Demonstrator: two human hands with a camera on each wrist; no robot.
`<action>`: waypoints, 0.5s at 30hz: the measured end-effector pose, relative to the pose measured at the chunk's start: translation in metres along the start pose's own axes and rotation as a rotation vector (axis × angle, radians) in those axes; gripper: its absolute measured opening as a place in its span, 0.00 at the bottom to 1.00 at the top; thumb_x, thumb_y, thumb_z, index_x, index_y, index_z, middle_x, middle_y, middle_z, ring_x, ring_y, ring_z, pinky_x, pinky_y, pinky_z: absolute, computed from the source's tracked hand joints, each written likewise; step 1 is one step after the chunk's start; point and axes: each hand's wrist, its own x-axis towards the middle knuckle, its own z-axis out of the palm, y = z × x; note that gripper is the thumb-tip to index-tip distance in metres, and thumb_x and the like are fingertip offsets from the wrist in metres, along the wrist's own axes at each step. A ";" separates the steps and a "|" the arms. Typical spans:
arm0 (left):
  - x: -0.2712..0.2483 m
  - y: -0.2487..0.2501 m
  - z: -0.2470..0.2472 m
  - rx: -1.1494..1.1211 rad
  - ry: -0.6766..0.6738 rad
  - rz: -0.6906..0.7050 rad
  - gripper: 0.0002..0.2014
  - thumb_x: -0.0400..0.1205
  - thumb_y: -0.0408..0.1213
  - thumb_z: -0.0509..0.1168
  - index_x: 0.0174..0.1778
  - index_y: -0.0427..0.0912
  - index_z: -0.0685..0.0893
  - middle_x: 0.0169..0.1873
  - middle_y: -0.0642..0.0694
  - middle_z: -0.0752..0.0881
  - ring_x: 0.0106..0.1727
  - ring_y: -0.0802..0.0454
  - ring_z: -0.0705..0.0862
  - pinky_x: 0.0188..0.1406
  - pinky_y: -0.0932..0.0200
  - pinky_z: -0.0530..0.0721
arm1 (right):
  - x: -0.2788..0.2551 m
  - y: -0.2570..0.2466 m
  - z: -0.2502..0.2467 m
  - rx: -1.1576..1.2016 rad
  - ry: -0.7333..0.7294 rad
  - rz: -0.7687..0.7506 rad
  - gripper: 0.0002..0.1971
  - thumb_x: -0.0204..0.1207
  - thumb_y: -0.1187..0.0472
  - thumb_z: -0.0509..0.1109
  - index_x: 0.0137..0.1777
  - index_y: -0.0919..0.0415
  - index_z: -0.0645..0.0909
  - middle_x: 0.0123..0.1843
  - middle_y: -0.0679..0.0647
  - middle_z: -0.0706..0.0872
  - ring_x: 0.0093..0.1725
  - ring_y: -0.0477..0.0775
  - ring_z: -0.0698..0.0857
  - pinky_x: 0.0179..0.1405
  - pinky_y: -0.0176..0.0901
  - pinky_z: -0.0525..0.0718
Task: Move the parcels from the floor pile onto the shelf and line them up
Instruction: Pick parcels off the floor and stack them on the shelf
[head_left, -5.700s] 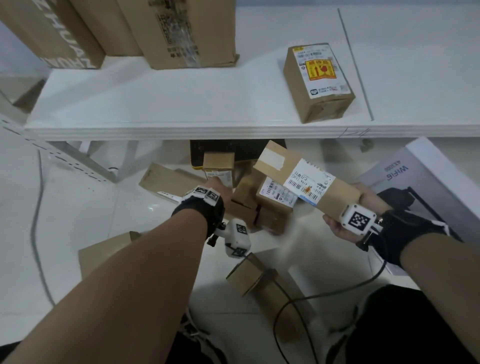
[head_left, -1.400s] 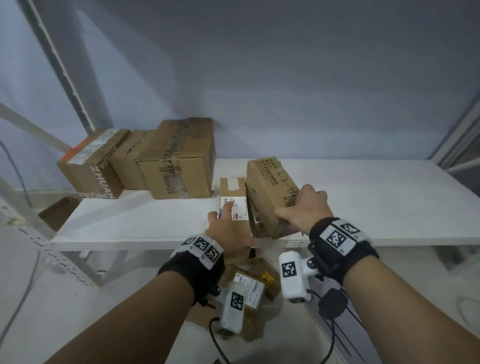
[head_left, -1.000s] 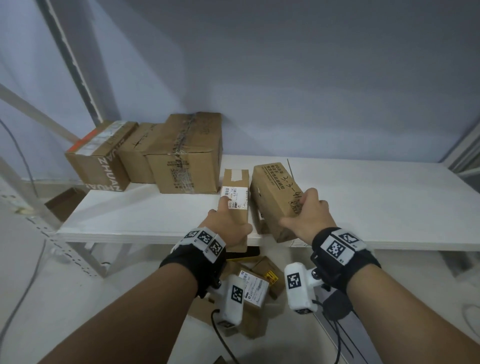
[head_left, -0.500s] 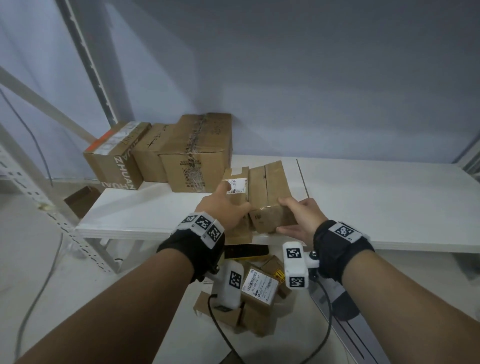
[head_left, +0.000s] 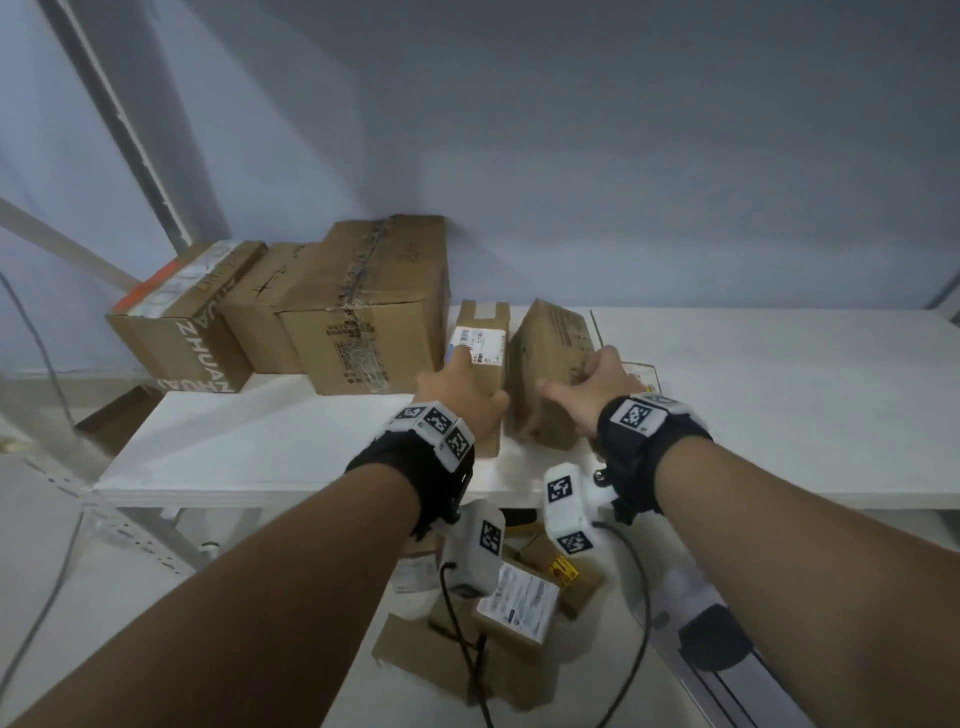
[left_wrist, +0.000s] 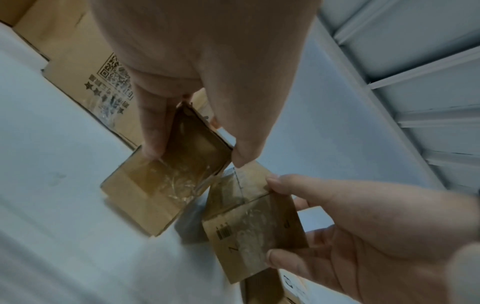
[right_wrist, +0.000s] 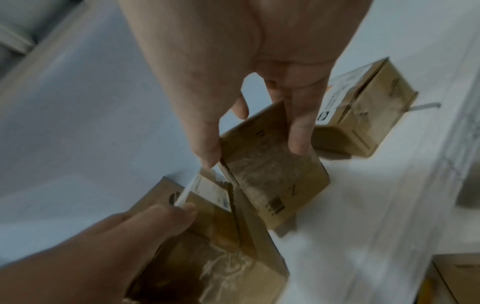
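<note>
Your left hand (head_left: 457, 395) grips the labelled parcel (head_left: 480, 358) on the shelf (head_left: 779, 405), right of three big boxes (head_left: 363, 312); your right hand (head_left: 592, 395) grips the second parcel (head_left: 545, 364) beside it.

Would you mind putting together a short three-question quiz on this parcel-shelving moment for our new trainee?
1. True or false: the left hand holds the slim labelled parcel on the white shelf.
2. Multiple choice: the parcel the right hand grips is A) flat on the floor, B) tilted on the shelf beside the slim parcel, C) stacked on the large taped box.
3. Fill in: more parcels remain on the ____ below the shelf.

Key: 1 true; 2 B; 3 floor.
</note>
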 end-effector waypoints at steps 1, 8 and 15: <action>0.006 0.000 0.004 -0.009 0.008 0.001 0.28 0.79 0.54 0.66 0.72 0.51 0.66 0.64 0.36 0.76 0.52 0.37 0.83 0.54 0.45 0.86 | 0.006 -0.002 0.007 -0.022 0.002 -0.005 0.35 0.61 0.36 0.76 0.63 0.50 0.68 0.55 0.53 0.82 0.49 0.60 0.85 0.46 0.52 0.87; 0.016 -0.010 0.012 -0.076 0.148 0.174 0.22 0.82 0.44 0.65 0.71 0.53 0.69 0.68 0.43 0.62 0.50 0.46 0.77 0.53 0.57 0.78 | 0.044 0.005 0.040 0.130 -0.050 -0.086 0.27 0.77 0.56 0.72 0.75 0.53 0.69 0.66 0.54 0.83 0.55 0.53 0.85 0.57 0.47 0.86; 0.018 -0.006 0.022 0.029 0.090 0.489 0.21 0.83 0.35 0.60 0.74 0.45 0.73 0.74 0.46 0.65 0.72 0.47 0.72 0.73 0.54 0.74 | 0.050 -0.002 0.043 0.199 -0.003 -0.124 0.26 0.79 0.60 0.67 0.78 0.51 0.71 0.70 0.54 0.82 0.55 0.52 0.83 0.50 0.38 0.80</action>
